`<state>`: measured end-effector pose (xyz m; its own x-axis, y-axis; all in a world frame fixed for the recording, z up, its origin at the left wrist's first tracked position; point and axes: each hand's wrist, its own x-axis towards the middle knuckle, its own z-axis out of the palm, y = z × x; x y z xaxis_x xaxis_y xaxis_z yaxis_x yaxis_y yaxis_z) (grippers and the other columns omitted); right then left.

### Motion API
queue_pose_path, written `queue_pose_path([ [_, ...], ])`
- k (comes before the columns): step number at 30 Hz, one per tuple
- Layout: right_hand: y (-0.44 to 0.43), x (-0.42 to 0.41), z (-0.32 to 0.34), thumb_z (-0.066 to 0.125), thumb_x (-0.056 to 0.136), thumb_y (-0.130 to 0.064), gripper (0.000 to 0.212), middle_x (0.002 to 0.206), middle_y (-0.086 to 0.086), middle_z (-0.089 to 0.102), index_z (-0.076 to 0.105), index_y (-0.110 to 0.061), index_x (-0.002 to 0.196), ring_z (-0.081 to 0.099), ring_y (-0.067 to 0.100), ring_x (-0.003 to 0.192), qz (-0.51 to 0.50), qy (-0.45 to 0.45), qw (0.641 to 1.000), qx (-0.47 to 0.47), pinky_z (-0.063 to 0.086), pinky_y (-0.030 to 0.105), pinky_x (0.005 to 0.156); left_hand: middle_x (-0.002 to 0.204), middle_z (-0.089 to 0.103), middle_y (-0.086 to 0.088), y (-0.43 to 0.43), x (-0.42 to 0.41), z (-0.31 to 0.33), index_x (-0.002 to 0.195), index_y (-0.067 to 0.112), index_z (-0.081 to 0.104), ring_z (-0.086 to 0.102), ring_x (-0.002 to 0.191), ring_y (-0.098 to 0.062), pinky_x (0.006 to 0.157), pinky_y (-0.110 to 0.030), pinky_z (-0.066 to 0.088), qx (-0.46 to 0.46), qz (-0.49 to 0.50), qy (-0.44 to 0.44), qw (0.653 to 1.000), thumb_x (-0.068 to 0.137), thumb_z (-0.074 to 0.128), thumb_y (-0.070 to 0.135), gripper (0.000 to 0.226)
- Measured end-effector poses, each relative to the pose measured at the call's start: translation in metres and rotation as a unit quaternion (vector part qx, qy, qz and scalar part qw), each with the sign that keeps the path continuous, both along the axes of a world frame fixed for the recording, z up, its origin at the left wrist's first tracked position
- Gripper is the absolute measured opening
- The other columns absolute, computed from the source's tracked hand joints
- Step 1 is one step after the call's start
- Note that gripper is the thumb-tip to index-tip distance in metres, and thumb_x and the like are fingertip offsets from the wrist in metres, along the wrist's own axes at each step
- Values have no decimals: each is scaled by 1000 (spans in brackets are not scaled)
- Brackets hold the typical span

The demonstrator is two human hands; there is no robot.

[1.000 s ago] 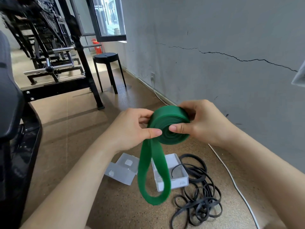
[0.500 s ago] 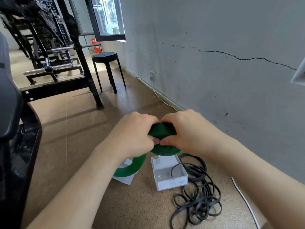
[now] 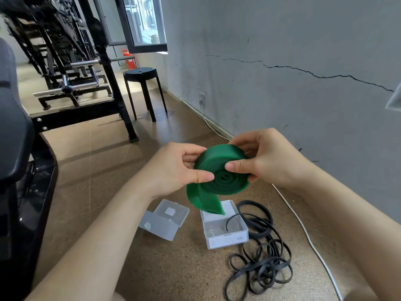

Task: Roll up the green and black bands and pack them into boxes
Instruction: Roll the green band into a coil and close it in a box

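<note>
The green band [image 3: 219,170] is wound into a thick flat coil held in the air between both hands. My left hand [image 3: 175,168] pinches its left side, thumb on the coil's face. My right hand [image 3: 267,159] grips the right side, thumb across the face and fingers behind. A short loose tail of the band hangs below the coil. On the floor under it stands an open clear box [image 3: 224,228]. Right of that box lies the black band [image 3: 260,255] in a loose tangle, one loop reaching into the box.
A second clear box [image 3: 163,219] lies on the floor left of the first. A white cable [image 3: 303,231] runs along the grey wall on the right. A black stool [image 3: 143,90] and a black gym rack [image 3: 71,79] stand further back. Dark equipment fills the left edge.
The long hanging loop of green band has been wound onto the coil, which is now larger with only a short tail. Both hands turned the coil and hold it face-up again.
</note>
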<state>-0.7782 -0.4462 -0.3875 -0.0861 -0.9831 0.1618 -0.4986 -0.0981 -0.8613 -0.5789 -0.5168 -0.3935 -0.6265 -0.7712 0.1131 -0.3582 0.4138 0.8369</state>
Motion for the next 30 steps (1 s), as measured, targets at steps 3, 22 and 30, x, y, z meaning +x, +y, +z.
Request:
queue_pose_path([
  [3,1,0,-3,82,74,-12,29,88,5,74,69,-14,99,72,25,75,3,-27,1000,9,53,26,49,96,74,10,0,-2,1,110,28,69,69,85,0,78,-20,56,-43,9,-40,998,74,81,19,39],
  [22,-2,15,-3,89,59,-33,42,78,-4,63,60,-19,85,61,17,73,-10,219,975,27,53,37,66,50,55,29,7,-6,9,109,30,67,52,48,9,54,-5,36,-106,13,-157,982,69,85,22,44],
  [30,-9,9,-11,90,63,-20,46,85,12,67,59,-6,94,66,26,63,19,101,995,21,54,35,49,51,51,34,8,-8,14,109,30,65,49,53,9,51,-14,29,-203,12,-193,960,80,75,26,30],
])
